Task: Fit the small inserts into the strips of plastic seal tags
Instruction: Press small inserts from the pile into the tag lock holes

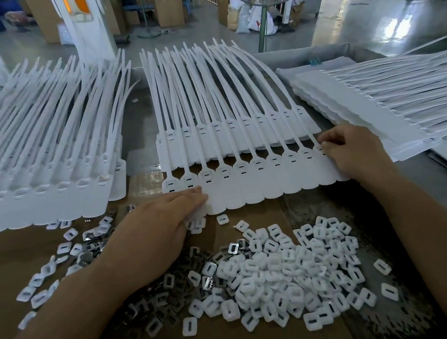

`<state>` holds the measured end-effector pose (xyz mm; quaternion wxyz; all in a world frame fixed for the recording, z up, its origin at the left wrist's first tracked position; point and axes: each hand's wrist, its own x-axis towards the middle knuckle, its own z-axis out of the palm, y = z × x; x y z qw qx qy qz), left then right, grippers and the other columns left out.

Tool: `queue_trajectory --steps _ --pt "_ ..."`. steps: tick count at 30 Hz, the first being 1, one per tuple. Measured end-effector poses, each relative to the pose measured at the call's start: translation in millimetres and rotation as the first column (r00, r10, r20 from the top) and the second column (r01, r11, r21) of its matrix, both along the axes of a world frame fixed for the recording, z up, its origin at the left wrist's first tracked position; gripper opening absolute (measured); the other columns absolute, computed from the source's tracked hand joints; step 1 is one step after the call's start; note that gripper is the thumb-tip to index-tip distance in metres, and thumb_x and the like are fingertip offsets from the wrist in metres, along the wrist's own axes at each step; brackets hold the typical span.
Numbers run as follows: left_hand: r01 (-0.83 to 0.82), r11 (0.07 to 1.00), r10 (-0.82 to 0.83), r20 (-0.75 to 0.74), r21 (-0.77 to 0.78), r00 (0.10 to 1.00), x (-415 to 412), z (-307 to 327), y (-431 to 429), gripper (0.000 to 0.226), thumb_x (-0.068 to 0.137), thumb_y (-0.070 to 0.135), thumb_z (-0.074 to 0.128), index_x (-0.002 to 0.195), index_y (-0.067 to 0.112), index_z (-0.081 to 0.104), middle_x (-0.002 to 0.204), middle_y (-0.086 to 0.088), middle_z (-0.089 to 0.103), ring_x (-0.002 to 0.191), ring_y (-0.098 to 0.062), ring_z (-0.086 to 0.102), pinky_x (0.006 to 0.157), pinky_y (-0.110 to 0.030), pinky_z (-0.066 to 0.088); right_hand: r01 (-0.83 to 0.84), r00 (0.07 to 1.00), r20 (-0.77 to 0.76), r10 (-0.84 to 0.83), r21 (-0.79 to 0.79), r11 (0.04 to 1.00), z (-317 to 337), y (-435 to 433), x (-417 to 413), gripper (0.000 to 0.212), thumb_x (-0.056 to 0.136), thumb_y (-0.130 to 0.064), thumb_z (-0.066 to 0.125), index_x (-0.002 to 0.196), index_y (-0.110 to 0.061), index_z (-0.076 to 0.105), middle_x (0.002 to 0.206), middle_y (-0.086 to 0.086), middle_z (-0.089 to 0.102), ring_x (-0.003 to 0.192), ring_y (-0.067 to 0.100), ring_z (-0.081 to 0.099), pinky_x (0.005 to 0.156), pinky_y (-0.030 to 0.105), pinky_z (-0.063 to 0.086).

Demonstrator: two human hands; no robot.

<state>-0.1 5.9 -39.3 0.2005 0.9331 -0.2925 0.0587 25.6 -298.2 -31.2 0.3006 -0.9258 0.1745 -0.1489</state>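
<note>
Cardboard [4, 252] covers your bench; the strip of seal tags [261, 184] lies between your hands. Your left hand [163, 221] presses flat on its left end, your right hand [354, 151] pinches its right end, with the inserts [288, 272] heaped nearer you.

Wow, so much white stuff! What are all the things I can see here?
Front strip of seal tags: one, white, centre, under both hands.
Left pile of strips: one, white, left.
Middle pile of strips: one, white, behind the front strip.
Right pile of strips: one, white, right.
Plastic inserts: too many to count, white, heaped near the middle, more scattered left.
Metal clips: a pile, silvery, beside the left forearm.
Cardboard sheet: one, brown, under the small parts.
Fan: one, grey, behind the table.
Left hand: fingers flat on the front strip's left end.
Right hand: fingers curled at its right end.
</note>
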Motion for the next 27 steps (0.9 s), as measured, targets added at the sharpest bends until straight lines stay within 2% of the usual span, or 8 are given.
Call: queue_trajectory --steps 4,9,14,18,21,23,25,27 --pt "-0.146 0.988 0.15 0.096 -0.05 0.984 -3 1 -1 0.039 0.087 0.027 0.048 0.126 0.026 0.052 0.129 0.006 0.053 0.113 -0.014 0.05 0.086 -0.024 0.035 -0.073 0.996 -0.059 0.071 -0.03 0.997 9 -2 -12 0.023 0.087 -0.024 0.062 0.109 -0.018 0.063 0.107 -0.002 0.063 0.098 0.011 0.054 0.086 0.022 0.033" --pt "-0.313 0.949 0.315 0.059 -0.037 0.947 5 -2 2 0.059 0.077 0.05 0.054 0.129 0.025 0.046 0.136 0.005 0.045 0.122 -0.015 0.043 0.097 -0.032 0.035 -0.14 0.977 -0.156 0.149 0.069 0.988 18 -5 -21 0.045 0.076 -0.023 0.074 0.119 -0.015 0.059 0.096 -0.007 0.057 0.089 0.009 0.054 0.081 0.026 0.036" --pt "-0.407 0.912 0.406 0.036 0.05 0.913 6 -4 7 0.076 0.071 0.065 0.05 0.136 0.028 0.037 0.133 -0.001 0.049 0.117 -0.021 0.047 0.093 -0.035 0.04 -0.166 0.952 -0.24 0.193 0.126 0.978 19 -9 -22 0.057 0.072 -0.014 0.077 0.124 -0.011 0.055 0.08 -0.018 0.055 0.073 -0.003 0.053 0.073 0.019 0.039" --pt "-0.395 0.919 0.395 0.001 -0.008 0.919 7 -2 7 0.076 0.067 0.066 0.054 0.133 0.03 0.042 0.127 0.001 0.055 0.108 -0.02 0.053 0.088 -0.035 0.042 -0.174 0.923 -0.29 0.251 0.267 0.948 20 -13 -25 0.057 0.072 0.0 0.074 0.125 -0.008 0.054 0.073 -0.014 0.06 0.058 -0.001 0.062 0.045 0.008 0.042" --pt "-0.36 0.929 0.355 -0.077 -0.084 0.932 7 0 7 0.077 0.064 0.06 0.063 0.132 0.032 0.042 0.122 0.005 0.057 0.095 -0.011 0.054 0.083 -0.029 0.041 -0.195 0.895 -0.338 0.291 0.291 0.937 21 -15 -26 0.06 0.072 0.002 0.073 0.128 -0.011 0.052 0.08 -0.008 0.061 0.067 0.006 0.06 0.046 0.011 0.043" --pt "-0.336 0.935 0.323 -0.119 -0.114 0.939 6 1 11 0.077 0.064 0.05 0.07 0.132 0.033 0.041 0.108 0.01 0.058 0.08 0.003 0.05 0.071 -0.017 0.037 -0.211 0.889 -0.335 0.313 0.307 0.928 20 -14 -27 0.059 0.072 0.004 0.073 0.125 -0.013 0.055 0.08 -0.004 0.062 0.065 0.007 0.059 0.045 0.011 0.043" --pt "-0.316 0.936 0.291 -0.168 -0.153 0.942 3 3 15 0.073 0.064 0.04 0.076 0.129 0.034 0.044 0.09 0.016 0.055 0.073 0.003 0.05 0.062 -0.01 0.033 -0.228 0.902 -0.297 0.312 0.285 0.931 20 -14 -27 0.057 0.07 0.005 0.073 0.12 -0.016 0.056 0.081 -0.004 0.062 0.068 0.007 0.059 0.048 0.013 0.044" --pt "-0.305 0.931 0.27 -0.184 -0.201 0.945 2 5 15 0.063 0.064 0.033 0.077 0.121 0.038 0.049 0.079 0.012 0.053 0.07 0.0 0.052 0.058 -0.01 0.033 -0.231 0.924 -0.242 0.296 0.262 0.937 20 -15 -25 0.056 0.067 0.004 0.076 0.114 -0.017 0.056 0.087 -0.003 0.063 0.078 0.01 0.06 0.061 0.018 0.047"
